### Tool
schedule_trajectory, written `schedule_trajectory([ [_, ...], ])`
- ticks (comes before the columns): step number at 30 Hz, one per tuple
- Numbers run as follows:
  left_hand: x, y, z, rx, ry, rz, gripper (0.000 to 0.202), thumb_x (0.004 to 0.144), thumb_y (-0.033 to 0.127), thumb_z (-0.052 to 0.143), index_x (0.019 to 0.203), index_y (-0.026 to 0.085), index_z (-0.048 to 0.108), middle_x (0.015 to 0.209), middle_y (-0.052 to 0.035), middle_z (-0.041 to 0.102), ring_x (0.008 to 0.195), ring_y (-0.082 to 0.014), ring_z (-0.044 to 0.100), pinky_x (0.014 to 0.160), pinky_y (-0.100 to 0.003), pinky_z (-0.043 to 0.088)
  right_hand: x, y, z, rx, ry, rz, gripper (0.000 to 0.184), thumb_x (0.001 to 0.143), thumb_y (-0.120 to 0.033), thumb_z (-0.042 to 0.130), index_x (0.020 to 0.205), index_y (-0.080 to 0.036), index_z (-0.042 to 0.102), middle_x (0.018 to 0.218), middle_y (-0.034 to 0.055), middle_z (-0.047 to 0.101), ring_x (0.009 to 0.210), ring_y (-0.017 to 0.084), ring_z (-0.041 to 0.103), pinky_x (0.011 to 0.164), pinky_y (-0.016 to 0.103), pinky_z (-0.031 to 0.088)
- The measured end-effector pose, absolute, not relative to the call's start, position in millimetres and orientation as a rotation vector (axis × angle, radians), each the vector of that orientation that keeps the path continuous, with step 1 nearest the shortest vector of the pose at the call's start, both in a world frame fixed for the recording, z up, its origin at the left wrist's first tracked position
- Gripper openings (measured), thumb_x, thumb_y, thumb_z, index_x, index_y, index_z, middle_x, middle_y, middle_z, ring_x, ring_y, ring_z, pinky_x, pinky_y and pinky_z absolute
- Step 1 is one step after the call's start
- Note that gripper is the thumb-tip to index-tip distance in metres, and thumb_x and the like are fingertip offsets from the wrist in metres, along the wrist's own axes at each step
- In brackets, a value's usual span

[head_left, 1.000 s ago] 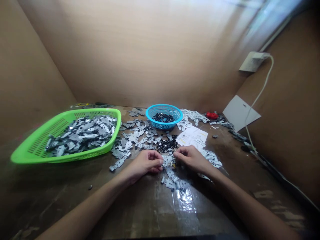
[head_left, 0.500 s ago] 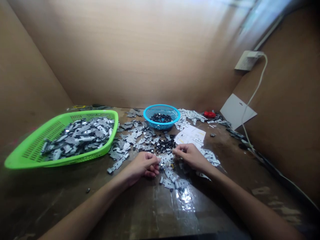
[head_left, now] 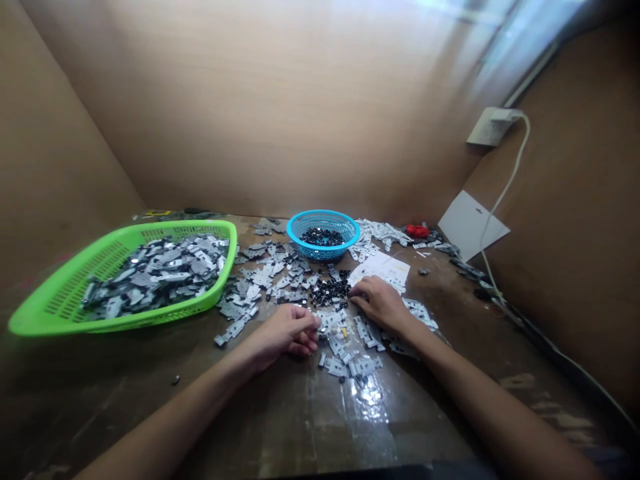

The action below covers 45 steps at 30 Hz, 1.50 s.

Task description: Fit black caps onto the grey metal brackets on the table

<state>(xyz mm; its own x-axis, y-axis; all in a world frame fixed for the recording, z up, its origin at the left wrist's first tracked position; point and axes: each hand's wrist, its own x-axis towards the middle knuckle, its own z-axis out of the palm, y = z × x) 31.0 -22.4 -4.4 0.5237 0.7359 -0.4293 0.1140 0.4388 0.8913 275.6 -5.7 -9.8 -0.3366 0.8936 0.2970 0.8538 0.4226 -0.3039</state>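
My left hand (head_left: 289,329) rests on the wooden table (head_left: 280,420) with its fingers curled and pinched at the edge of a scatter of small grey metal plates (head_left: 345,347); what it pinches is too small to make out. My right hand (head_left: 379,301) lies further back, its fingertips reaching into a little heap of small black parts (head_left: 330,291). More grey plates (head_left: 270,273) are spread behind my left hand.
A green basket (head_left: 60,310) full of grey plates stands at the left. A blue basket (head_left: 323,250) with black parts sits at the back centre. White paper (head_left: 383,270), white strips, a red object (head_left: 416,231), a wall socket (head_left: 487,127) and its cable lie to the right.
My right hand has moved away from my left hand, back and slightly left to the heap of black parts. My left hand has stayed in place.
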Motion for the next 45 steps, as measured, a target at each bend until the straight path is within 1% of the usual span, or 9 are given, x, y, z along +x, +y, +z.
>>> schedule_trajectory([
  [6, 31, -22, -4, 1.066, 0.942, 0.458, 0.033, 0.065, 0.043, 0.064, 0.074, 0.013, 0.054, 0.067, -0.0032, 0.060, 0.056, -0.0104, 0.059, 0.050, -0.020, 0.044, 285, 6, -15, -1.404, -2.382, 0.121, 0.012, 0.081, -0.020, 0.055, 0.087, -0.021, 0.065, 0.082, 0.0044, 0.060, 0.084, 0.017, 0.052, 0.073, 0.027, 0.039],
  [10, 31, -23, -4, 1.067, 0.935, 0.459, 0.032, 0.066, 0.042, 0.064, 0.075, 0.013, 0.055, 0.067, -0.0030, 0.060, 0.055, -0.0095, 0.058, 0.050, -0.019, 0.044, 289, 8, -15, -1.380, -2.387, 0.113, 0.011, 0.080, -0.022, 0.056, 0.086, -0.019, 0.065, 0.082, 0.0055, 0.061, 0.084, 0.017, 0.053, 0.073, 0.028, 0.040],
  [14, 31, -23, -4, 1.066, 0.958, 0.463, 0.032, 0.065, 0.043, 0.064, 0.074, 0.013, 0.054, 0.067, -0.0031, 0.060, 0.055, -0.0099, 0.058, 0.050, -0.020, 0.045, 287, 2, -7, -1.323, -2.226, 0.291, 0.012, 0.082, -0.024, 0.054, 0.087, -0.018, 0.063, 0.083, 0.0050, 0.063, 0.079, 0.016, 0.057, 0.072, 0.028, 0.042],
  [18, 31, -23, -4, 1.066, 0.972, 0.453, 0.027, 0.065, 0.038, 0.064, 0.072, 0.014, 0.054, 0.067, -0.0031, 0.061, 0.057, -0.0117, 0.060, 0.050, -0.021, 0.045, 280, -10, 5, -1.326, -2.039, 0.522, 0.015, 0.082, -0.028, 0.053, 0.087, -0.018, 0.063, 0.082, 0.0028, 0.065, 0.075, 0.015, 0.059, 0.069, 0.027, 0.044],
  [23, 32, -23, -5, 1.071, 0.981, 0.449, 0.022, 0.065, 0.034, 0.062, 0.072, 0.014, 0.055, 0.065, -0.0028, 0.061, 0.056, -0.0120, 0.060, 0.050, -0.021, 0.045, 262, -28, 20, -1.302, -1.994, 0.667, 0.015, 0.081, -0.031, 0.054, 0.084, -0.019, 0.062, 0.079, 0.0020, 0.065, 0.073, 0.015, 0.059, 0.069, 0.027, 0.045],
  [27, 32, -23, -7, 1.081, 0.998, 0.435, 0.022, 0.066, 0.035, 0.061, 0.070, 0.013, 0.057, 0.064, -0.0039, 0.062, 0.055, -0.0119, 0.060, 0.050, -0.021, 0.046, 243, -39, 22, -1.123, -2.044, 0.643, 0.009, 0.081, -0.026, 0.056, 0.081, -0.020, 0.063, 0.085, 0.0039, 0.062, 0.081, 0.016, 0.057, 0.075, 0.029, 0.044],
  [31, 33, -23, -8, 1.078, 0.992, 0.446, 0.023, 0.066, 0.035, 0.062, 0.071, 0.013, 0.057, 0.065, -0.0037, 0.062, 0.055, -0.0119, 0.060, 0.049, -0.020, 0.045, 230, -44, 14, -1.040, -2.096, 0.601, 0.007, 0.081, -0.024, 0.057, 0.080, -0.020, 0.063, 0.084, 0.0045, 0.060, 0.081, 0.016, 0.056, 0.074, 0.030, 0.044],
  [36, 32, -21, -9, 1.022, 1.011, 0.515, 0.025, 0.065, 0.035, 0.064, 0.072, 0.013, 0.056, 0.065, -0.0030, 0.061, 0.056, -0.0111, 0.060, 0.051, -0.020, 0.046, 230, -49, 16, -1.053, -2.104, 0.464, 0.012, 0.083, -0.021, 0.053, 0.089, -0.020, 0.063, 0.087, 0.0067, 0.059, 0.084, 0.018, 0.054, 0.074, 0.032, 0.043],
  [45, 28, -17, -11, 1.012, 1.004, 0.554, 0.025, 0.070, 0.035, 0.059, 0.074, 0.011, 0.057, 0.065, -0.0048, 0.061, 0.051, -0.0063, 0.055, 0.052, -0.018, 0.046, 228, -49, 4, -0.805, -2.641, 0.482, 0.017, 0.086, -0.023, 0.047, 0.090, -0.020, 0.064, 0.085, 0.0049, 0.060, 0.082, 0.016, 0.049, 0.071, 0.027, 0.039],
])
